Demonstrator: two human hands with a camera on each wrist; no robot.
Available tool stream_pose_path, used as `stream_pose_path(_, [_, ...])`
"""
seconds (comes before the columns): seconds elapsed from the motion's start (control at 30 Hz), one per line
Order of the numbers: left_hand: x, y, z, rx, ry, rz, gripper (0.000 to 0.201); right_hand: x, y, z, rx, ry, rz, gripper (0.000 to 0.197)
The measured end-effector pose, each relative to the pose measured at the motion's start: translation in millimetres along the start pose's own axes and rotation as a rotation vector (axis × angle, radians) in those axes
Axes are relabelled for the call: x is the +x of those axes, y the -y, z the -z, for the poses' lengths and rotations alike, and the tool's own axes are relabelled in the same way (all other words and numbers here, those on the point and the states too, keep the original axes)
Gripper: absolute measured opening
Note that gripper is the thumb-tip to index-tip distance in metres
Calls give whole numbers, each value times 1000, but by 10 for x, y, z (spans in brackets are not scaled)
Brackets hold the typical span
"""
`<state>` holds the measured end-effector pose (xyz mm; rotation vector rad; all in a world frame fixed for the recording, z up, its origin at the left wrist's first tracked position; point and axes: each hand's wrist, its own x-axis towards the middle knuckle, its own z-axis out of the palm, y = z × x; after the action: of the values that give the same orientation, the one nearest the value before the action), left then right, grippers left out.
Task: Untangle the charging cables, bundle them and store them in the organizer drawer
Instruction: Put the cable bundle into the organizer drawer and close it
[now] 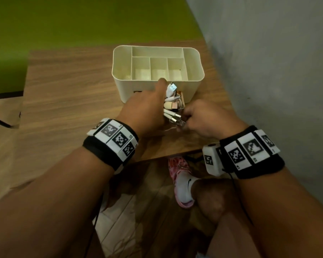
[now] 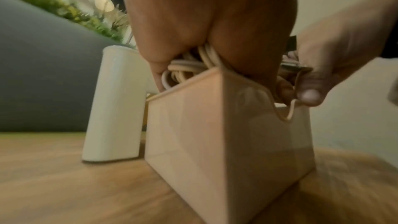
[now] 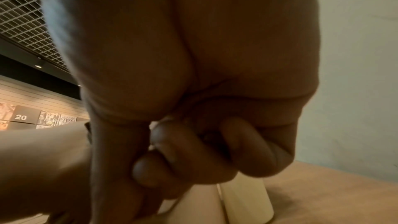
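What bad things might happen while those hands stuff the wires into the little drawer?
One thin white cable loop hangs over the pulled-out beige drawer's wall and may get pinched when it closes. The left hand presses a crowded bundle of white cables; plugs may spring out. The right hand pinches one end.

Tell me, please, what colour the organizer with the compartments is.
Cream white; the organizer shows best in the head view.

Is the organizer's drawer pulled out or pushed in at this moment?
Pulled out. In the left wrist view the drawer juts forward of the organizer, with coiled cables inside under the left hand.
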<state>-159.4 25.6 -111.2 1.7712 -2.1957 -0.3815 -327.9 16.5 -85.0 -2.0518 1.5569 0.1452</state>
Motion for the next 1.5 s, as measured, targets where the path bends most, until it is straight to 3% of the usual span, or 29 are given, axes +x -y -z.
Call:
stream_pose_path(0.2, [62, 39, -146, 123, 55, 1, 56, -73, -74, 86, 103, -50, 32, 18])
stream_pose_path(0.3, [112, 65, -178, 172, 81, -20, 58, -97, -78, 107, 261, -243, 180, 35])
stream_pose_path(0.4, [143, 66, -193, 224, 131, -24, 71, -22, -41, -3, 209, -220, 336, 58])
stream_pose_path(0.47, [147, 81, -199, 239, 146, -32, 79, 67, -43, -124, 178, -211, 339, 69])
stream_pose_path(0.7, [110, 168, -199, 58, 161, -63, 71, 232, -61, -314, 289, -299, 313, 59])
stream_pose_path(0.83, [5, 195, -59, -65, 152, -89, 76, 276, -18, -341, 156, -322, 305, 55])
stream_pose_path(0.93, [-205, 175, 79, 83, 87, -143, 78, 319, -22, -387, 0, -336, 325, 54])
stream_pose_path(1.1, [-504, 164, 12, 338, 330, -138, 64, 327, -38, -436, -45, -309, 349, 56])
stream_pose_path(1.23, [-528, 204, 20, 407, 346, -115, 64, 283, -43, -427, -159, -247, 362, 54])
stream_pose_path(1.4, [-459, 212, -5, 462, 327, -84, 64, 222, -35, -480, -213, -327, 530, 56])
stream_pose_path(1.5, [-425, 248, -1, 445, 322, -87, 65, 216, -22, -562, -218, -310, 469, 61])
